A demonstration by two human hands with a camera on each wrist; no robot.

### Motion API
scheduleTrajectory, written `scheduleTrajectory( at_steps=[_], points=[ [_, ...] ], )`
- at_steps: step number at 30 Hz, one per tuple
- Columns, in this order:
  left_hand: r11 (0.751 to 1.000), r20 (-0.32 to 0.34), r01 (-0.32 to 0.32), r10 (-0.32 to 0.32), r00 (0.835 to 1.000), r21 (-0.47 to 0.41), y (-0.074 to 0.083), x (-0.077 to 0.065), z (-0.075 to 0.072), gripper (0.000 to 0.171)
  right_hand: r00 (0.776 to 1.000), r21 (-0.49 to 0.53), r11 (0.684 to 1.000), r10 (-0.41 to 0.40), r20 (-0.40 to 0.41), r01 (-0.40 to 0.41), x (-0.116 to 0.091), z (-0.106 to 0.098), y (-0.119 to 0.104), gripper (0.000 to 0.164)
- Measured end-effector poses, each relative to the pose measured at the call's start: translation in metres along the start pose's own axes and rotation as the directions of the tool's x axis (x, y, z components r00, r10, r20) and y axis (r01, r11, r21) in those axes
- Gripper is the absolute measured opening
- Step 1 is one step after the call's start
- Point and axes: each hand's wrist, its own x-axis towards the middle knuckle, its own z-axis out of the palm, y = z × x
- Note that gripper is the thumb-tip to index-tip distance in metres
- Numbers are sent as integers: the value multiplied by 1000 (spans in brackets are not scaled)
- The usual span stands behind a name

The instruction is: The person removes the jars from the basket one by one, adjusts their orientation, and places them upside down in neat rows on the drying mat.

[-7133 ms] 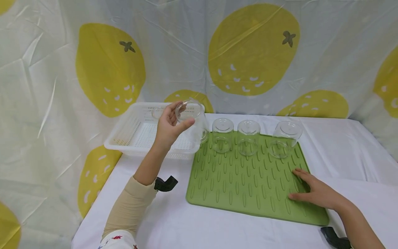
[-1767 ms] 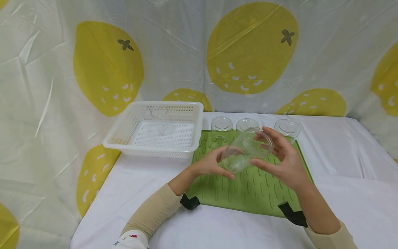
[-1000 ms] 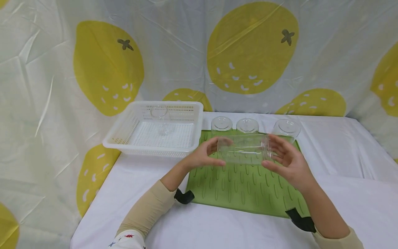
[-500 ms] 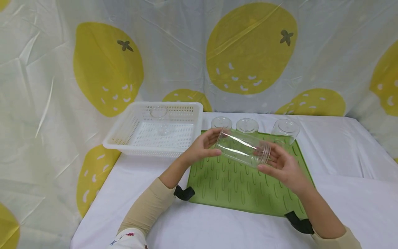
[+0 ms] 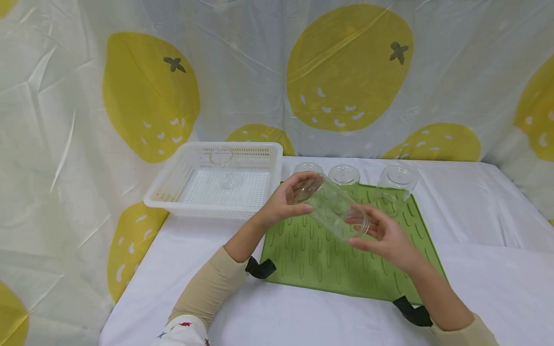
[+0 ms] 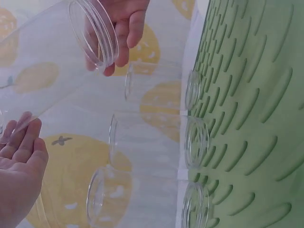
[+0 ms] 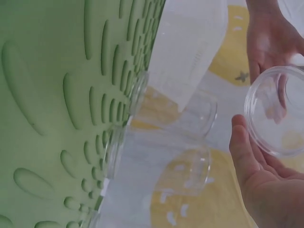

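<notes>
Both hands hold a clear jar (image 5: 331, 211) above the green ridged mat. It slants, its threaded mouth lower and to the right. My left hand (image 5: 283, 204) grips the base end, fingers behind and thumb in front. At the mouth end, my right hand (image 5: 383, 238) has its thumb below the rim and fingers on the far side. The threaded rim (image 6: 97, 35) shows close up in the left wrist view; in the right wrist view, the round mouth (image 7: 251, 102) rests against the right fingers (image 7: 242, 142).
Three similar clear jars, a left one (image 5: 308, 167), a middle one (image 5: 344, 174) and a right one (image 5: 399, 178), stand mouth down along the back of the green mat (image 5: 303, 264). A white perforated basket (image 5: 212, 210) at left contains another clear jar (image 5: 221, 156).
Earlier, my left hand held the jar near the basket while my right touched the mat. Now both hold it over the mat. Lately the jar has tilted from nearly level, mouth end lowering.
</notes>
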Motion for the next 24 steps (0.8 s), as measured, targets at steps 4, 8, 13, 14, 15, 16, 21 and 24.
scheduleTrajectory(
  at_steps=[4,8,13,14,15,16,21,24],
  points=[
    [998,13,-54,54,998,13,3,3,4,109,1000,-18,1000,14,26,-14,1,2,4,63],
    [994,46,-112,111,993,21,5,6,8,104,999,-28,1000,6,53,-5,3,5,10,62],
    [991,66,-130,128,990,36,7,8,12,101,997,-30,999,18,78,-15,5,9,15,63],
    [991,70,-130,127,989,34,7,8,12,101,996,-29,999,24,82,-22,5,10,15,63],
    [991,71,-129,126,989,37,8,8,13,101,996,-29,999,29,86,-27,5,11,16,63],
    [991,72,-128,125,990,39,8,8,14,101,995,-30,999,35,90,-32,5,12,16,64],
    [989,76,-143,140,987,40,9,10,18,96,993,-42,998,45,113,-40,6,15,19,68],
    [989,92,-147,144,985,16,10,11,19,79,992,-46,998,55,118,-49,7,17,21,72]
  ],
)
